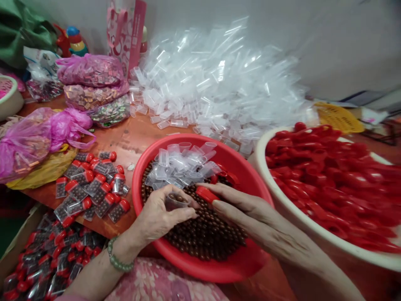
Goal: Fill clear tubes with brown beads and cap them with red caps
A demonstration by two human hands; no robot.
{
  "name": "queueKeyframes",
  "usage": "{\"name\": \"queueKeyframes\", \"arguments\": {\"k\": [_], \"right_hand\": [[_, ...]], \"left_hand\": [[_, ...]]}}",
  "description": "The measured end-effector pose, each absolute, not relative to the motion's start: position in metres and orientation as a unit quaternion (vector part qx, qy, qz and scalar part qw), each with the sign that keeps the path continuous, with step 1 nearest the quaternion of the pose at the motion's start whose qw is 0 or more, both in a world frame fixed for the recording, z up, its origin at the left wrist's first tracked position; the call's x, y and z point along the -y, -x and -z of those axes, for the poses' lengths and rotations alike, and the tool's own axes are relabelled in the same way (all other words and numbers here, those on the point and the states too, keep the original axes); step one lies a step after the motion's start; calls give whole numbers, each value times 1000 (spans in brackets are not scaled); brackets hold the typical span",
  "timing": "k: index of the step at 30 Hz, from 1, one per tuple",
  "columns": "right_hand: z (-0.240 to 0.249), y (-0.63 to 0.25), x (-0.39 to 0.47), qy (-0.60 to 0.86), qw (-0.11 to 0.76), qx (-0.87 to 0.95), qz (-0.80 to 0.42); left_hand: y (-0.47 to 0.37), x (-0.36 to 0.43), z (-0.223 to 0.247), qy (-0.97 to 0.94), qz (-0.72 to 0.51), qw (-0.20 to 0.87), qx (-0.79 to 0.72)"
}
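My left hand (159, 213) grips a clear plastic tube (176, 201) with brown balls inside, its mouth turned up. Between the thumb and fingers of my right hand (241, 209) is a red cap (206, 195), a little to the right of the tube and apart from it. Both hands are over a red basin (200, 274) that holds many small brown balls (206, 238). On the balls at the basin's far side lies a heap of clear tubes (181, 163), with a few red caps (230, 177) to its right.
Right of the basin stands a white tub (316, 225) full of red caps (326, 179). Behind is a large pile of clear tubes (216, 83). Filled, capped tubes (94, 186) lie at left; more fill a box (19, 234) below. Pink bags (90, 71) stand farther back.
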State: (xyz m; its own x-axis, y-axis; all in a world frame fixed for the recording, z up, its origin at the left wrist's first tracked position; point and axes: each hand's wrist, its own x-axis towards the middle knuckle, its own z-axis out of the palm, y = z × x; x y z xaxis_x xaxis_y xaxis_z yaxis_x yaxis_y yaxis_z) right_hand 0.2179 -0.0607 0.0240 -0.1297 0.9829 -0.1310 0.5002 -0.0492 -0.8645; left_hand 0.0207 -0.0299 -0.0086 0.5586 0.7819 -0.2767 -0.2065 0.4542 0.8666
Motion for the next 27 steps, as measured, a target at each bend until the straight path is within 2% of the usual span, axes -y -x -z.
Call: {"name": "queueKeyframes", "arguments": {"k": [5, 12, 18, 24, 27], "right_hand": [[-10, -206, 73, 561, 355, 654, -363], [3, -184, 77, 539, 427, 669, -282], [-1, -197, 83, 552, 420, 621, -365], [-1, -201, 85, 612, 517, 436, -411], [-3, -198, 83, 609, 541, 415, -405]], "left_hand": [[-24, 32, 14, -424, -355, 727, -407], [-22, 31, 13, -422, -371, 711, -423], [-23, 30, 9, -417, -359, 714, -434], [-23, 30, 10, -435, -364, 688, -453], [-23, 30, 7, -446, -349, 691, -449]]}}
